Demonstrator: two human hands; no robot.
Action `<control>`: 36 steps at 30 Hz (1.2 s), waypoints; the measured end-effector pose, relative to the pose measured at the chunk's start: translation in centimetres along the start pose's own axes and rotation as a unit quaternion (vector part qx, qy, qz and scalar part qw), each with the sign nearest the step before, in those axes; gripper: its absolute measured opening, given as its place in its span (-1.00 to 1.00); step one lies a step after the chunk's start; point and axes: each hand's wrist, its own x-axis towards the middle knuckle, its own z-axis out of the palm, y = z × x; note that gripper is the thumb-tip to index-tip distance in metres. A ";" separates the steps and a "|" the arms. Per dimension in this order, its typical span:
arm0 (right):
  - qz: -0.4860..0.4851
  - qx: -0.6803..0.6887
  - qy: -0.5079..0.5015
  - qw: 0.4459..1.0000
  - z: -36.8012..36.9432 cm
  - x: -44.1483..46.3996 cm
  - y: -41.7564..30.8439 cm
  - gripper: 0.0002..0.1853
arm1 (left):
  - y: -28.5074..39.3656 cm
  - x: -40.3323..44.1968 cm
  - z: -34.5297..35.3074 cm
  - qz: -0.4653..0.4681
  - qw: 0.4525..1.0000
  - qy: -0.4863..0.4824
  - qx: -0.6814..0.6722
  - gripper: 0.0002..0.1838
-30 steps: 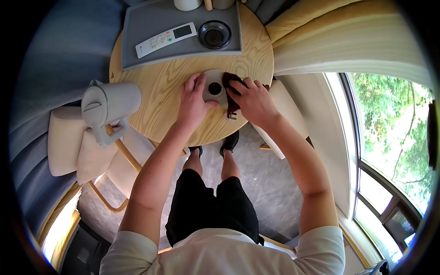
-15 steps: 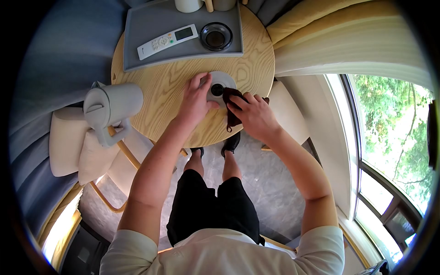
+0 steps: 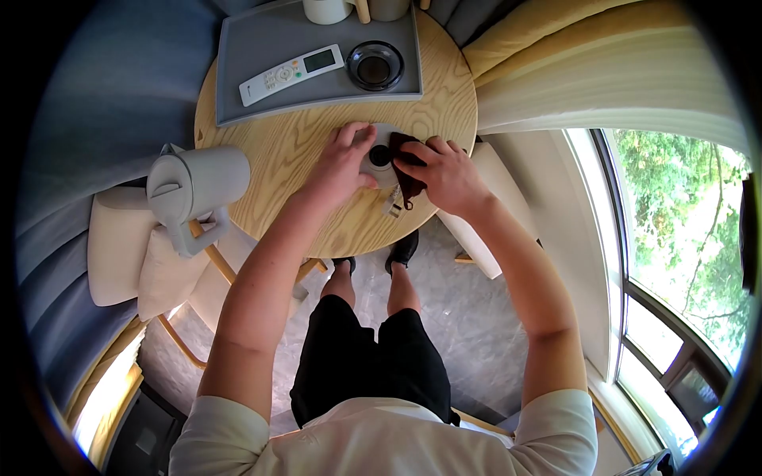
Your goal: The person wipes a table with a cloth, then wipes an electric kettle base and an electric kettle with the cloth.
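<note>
A round light-grey kettle base (image 3: 370, 168) with a black centre lies on the wooden table near its front edge. My left hand (image 3: 343, 163) grips its left side, fingers at the far rim and thumb at the near rim. My right hand (image 3: 451, 176) is closed on a dark brown cloth (image 3: 409, 184), pressed against the right side of the base and partly covering it. A small pale piece (image 3: 392, 205) shows just below the cloth; I cannot make out what it is. The grey kettle (image 3: 208, 181), lid shut, stands apart at the table's left edge.
On the round table (image 3: 278, 170), a grey tray (image 3: 317, 94) holds a white remote (image 3: 291, 74), a dark glass ashtray (image 3: 375, 65) and cups at the far edge. A cushioned chair (image 3: 119, 238) stands left. Another seat (image 3: 496, 190) and a window (image 3: 675, 230) are on the right.
Both hands have shifted slightly; the right hand and cloth have moved up and right along the base. The small pale piece below the cloth has come into view.
</note>
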 end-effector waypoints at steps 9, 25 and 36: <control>0.026 0.013 -0.018 0.999 -0.4 1.5 0.8 -0.46 | -2.0 1.6 -1.3 0.083 0.994 -0.072 0.003 0.05; -0.012 -0.034 -0.014 0.999 -0.1 0.6 0.5 -0.40 | 2.1 -2.2 4.9 -0.115 0.984 0.138 0.010 0.21; -0.045 -0.059 -0.015 0.997 0.0 -1.5 -0.8 -0.45 | 2.1 -1.9 4.0 -0.110 0.985 0.128 0.033 0.18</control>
